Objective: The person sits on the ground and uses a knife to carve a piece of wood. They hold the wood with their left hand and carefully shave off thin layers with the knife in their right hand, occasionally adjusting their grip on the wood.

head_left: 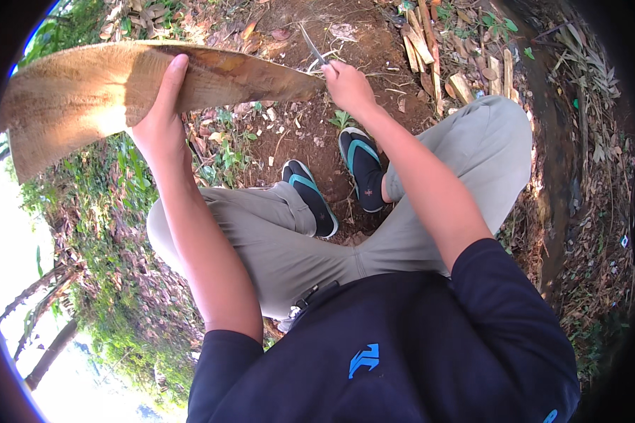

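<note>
A long, broad wooden board [63,92] stretches from the far left toward the middle, tapering to a narrow end on the right. My left hand [161,116] is closed around its lower edge, with the thumb lying up along the face; the other fingers are behind the wood. Just past the narrow end, my right hand [349,86] is wrapped around the handle of a knife [312,46]. Its thin blade points up and to the left, beyond the board's edge. The fist hides most of the handle.
My feet, in dark footwear with teal straps [363,166], rest on bare brown soil below the board. Split wood pieces [418,42] and short offcuts [461,88] lie at the upper right. Green plants [120,282] and leaf litter cover the left ground.
</note>
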Demonstrator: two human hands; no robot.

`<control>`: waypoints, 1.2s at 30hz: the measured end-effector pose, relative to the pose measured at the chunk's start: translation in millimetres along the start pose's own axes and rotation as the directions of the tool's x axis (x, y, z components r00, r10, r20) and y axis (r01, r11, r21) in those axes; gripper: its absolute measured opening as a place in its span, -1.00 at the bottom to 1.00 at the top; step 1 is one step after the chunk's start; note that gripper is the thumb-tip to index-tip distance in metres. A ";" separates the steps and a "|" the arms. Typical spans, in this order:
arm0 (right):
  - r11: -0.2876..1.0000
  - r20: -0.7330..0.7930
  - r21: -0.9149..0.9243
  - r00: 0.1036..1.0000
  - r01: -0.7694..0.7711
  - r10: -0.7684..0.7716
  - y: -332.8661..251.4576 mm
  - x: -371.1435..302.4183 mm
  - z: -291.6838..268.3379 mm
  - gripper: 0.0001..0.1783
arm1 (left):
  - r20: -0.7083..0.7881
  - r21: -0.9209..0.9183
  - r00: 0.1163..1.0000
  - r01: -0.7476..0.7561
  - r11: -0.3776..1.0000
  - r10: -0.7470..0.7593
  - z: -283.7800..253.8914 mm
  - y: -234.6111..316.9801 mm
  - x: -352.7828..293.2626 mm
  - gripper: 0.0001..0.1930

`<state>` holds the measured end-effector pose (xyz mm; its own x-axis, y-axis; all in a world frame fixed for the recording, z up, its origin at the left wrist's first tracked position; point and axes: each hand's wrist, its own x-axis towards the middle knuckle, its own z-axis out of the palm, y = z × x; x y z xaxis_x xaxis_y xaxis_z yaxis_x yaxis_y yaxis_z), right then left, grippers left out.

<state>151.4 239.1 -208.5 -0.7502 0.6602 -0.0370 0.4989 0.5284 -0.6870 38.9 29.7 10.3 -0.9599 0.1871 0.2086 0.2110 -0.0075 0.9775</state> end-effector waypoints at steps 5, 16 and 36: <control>0.973 0.177 -0.220 0.977 -0.076 0.117 -36.1 -32.0 -14.2 -0.66 | 0.000 -0.012 1.000 -0.025 1.000 0.025 -3.8 -3.3 1.4 -0.59; 0.878 0.620 0.053 0.705 -0.477 0.345 32.9 1.3 19.6 -0.55 | -0.033 -0.055 0.996 0.084 0.995 -0.085 -4.5 -2.1 1.6 -0.60; 0.371 0.517 0.676 0.768 -0.637 0.377 -48.3 10.0 -45.6 -0.74 | -0.002 -0.006 0.994 0.106 0.994 -0.106 -12.4 -1.7 4.5 -0.49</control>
<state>139.7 244.6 -142.6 -0.6126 0.4305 -0.6629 0.3698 -0.5851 -0.7217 31.9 18.3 9.9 -0.9772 0.1848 0.1043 0.1074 0.0067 0.9942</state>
